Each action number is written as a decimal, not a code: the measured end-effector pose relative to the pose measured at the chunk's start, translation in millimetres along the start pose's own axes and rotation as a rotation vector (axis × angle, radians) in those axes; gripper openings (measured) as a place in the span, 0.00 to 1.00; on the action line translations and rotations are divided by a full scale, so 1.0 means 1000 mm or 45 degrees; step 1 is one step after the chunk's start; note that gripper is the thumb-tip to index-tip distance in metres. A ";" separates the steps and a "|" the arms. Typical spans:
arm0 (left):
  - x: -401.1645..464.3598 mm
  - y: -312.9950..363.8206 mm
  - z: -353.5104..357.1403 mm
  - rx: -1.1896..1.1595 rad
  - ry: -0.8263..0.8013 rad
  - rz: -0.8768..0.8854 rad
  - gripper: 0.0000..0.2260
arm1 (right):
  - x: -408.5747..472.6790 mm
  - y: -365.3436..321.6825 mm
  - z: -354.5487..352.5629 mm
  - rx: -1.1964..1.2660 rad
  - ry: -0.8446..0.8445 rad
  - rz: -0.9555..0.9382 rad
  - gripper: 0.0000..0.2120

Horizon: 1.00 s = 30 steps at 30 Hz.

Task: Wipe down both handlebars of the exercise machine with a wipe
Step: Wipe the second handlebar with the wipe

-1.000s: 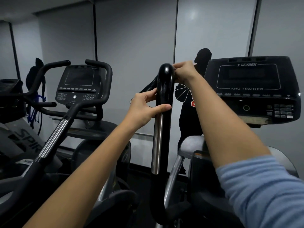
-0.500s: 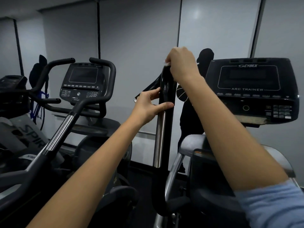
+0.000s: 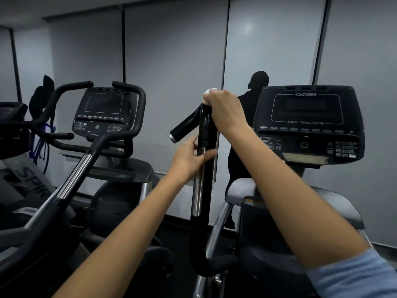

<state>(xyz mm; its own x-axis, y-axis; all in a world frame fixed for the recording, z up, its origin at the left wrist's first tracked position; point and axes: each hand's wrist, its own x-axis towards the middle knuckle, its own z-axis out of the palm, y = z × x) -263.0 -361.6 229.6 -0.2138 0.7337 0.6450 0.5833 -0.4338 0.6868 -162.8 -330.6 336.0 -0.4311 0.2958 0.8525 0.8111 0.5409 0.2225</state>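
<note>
A glossy black upright handlebar (image 3: 203,190) of the Cybex Arc Trainer stands in the middle, with a chrome strip down its front and a short side grip (image 3: 184,126) angling down-left. My right hand (image 3: 225,108) is closed over the top of the handlebar, pressing a white wipe (image 3: 209,93) whose edge shows above the knuckles. Lower down, my left hand (image 3: 189,159) holds the bar, thumb across its front. The machine's other handlebar is out of view.
The Arc Trainer console (image 3: 309,123) sits right of the bar. A second exercise machine (image 3: 107,117) with curved black handles stands at left, its angled arm (image 3: 73,177) close by my left forearm. A mirrored wall (image 3: 171,61) behind reflects a dark figure.
My right hand has shifted over the very top of the bar, so the wipe now shows. The view has moved, and the side grip has come into sight. My left hand stays on the bar.
</note>
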 end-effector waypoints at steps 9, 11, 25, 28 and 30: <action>-0.017 -0.011 0.013 -0.016 -0.043 -0.244 0.15 | -0.072 -0.015 0.030 -0.131 0.177 -0.124 0.26; -0.017 -0.011 0.013 -0.015 -0.038 -0.240 0.18 | -0.070 -0.017 0.032 -0.124 0.144 -0.119 0.23; -0.019 -0.006 0.008 -0.087 -0.134 -0.281 0.09 | -0.053 -0.027 0.025 -0.490 0.002 -0.266 0.22; -0.022 -0.007 0.008 -0.143 -0.135 -0.274 0.17 | -0.019 -0.027 0.005 -0.586 -0.145 -0.289 0.19; -0.023 -0.009 0.008 -0.173 -0.141 -0.273 0.18 | -0.015 -0.030 0.005 -0.459 -0.142 -0.244 0.12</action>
<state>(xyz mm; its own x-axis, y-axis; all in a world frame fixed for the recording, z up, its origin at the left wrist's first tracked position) -257.1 -370.7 206.4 -0.2299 0.8659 0.4443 0.4220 -0.3227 0.8472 -182.9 -347.5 314.5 -0.6118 0.3110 0.7273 0.7898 0.2901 0.5404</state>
